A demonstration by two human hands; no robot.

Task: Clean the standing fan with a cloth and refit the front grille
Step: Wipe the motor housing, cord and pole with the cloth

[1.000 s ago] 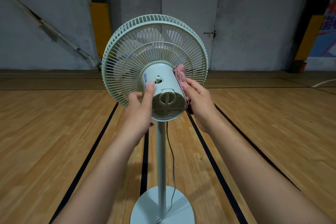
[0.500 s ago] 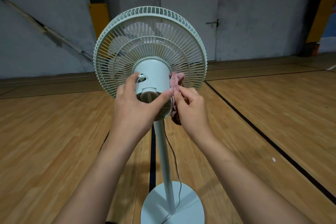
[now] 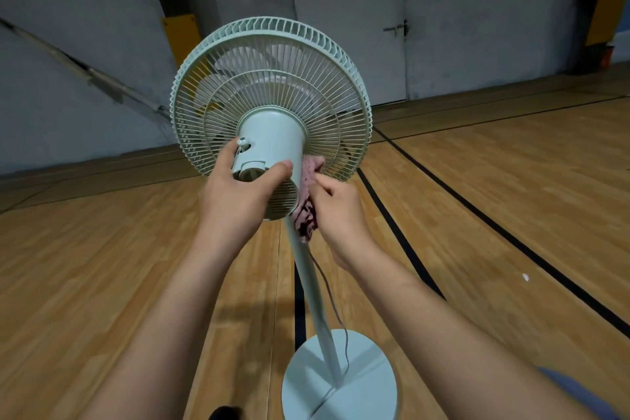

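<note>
I see a plank floor (image 3: 102, 266) with black lines filling the lower frame, and a grey wall (image 3: 85, 44) across the top with a pale door (image 3: 347, 20) at upper centre and a yellow panel (image 3: 180, 34) left of it. The fan (image 3: 272, 106) stands mid-frame with its back toward me, a pale green ribbed cage on a slim pole (image 3: 313, 300) running down to a round base (image 3: 341, 378) at lower right of centre; a thin cord (image 3: 332, 297) hangs beside the pole. My forearms reach in from the bottom edge and cover part of the floor and the base. My left hand (image 3: 238, 194) grips the smooth motor housing (image 3: 272, 136) at centre, thumb across its rear face and fingers curled round its left side by a small knob (image 3: 242, 141). My right hand (image 3: 337, 204), just right of it, pinches a pink knitted cloth (image 3: 308, 187) against the housing's right side, fingers curled. The cloth hides the housing's lower right edge.
</note>
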